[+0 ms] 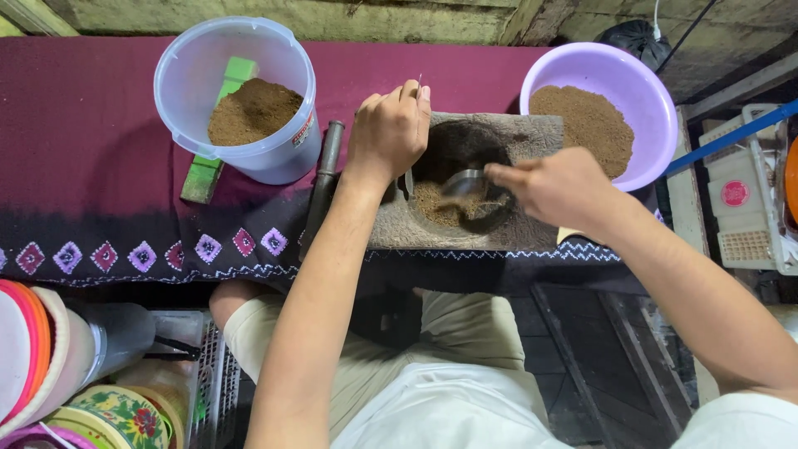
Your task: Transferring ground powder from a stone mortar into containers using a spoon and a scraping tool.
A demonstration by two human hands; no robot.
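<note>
A stone mortar (391, 224) with a round hollow sits on a maroon cloth (91, 125) that has a dark hem stitched with small diamond patterns. Left of the mortar stands a clear plastic tub (283, 158) partly filled with brown powder, with a small red and white label low on its right wall. Under and behind the tub lies a green block (202, 176), set at a slant. Between the tub and the mortar lies a dark pestle (324, 179), touching the mortar's left edge. Right of the mortar, and touching its far corner, is a lilac plastic bowl (657, 100) holding a heap of the same brown powder. Further right of the mortar is a white plastic crate (748, 216) with a round red label on its side, and a blue bar crosses above it. Below and left of the mortar, off the cloth, are stacked plates, a flowered tin and a dark bottle.

The left hand (386, 133) rests on the mortar's far left rim, fingers curled closed over the edge and pinching something thin and pale that I cannot make out. The right hand (553, 187) reaches in from the right, fingers closed around the handle of a metal spoon (464, 185). The spoon's bowl lies inside the hollow, just beyond the right fingertips, resting on the brown powder (432, 206) gathered at the bottom.
</note>
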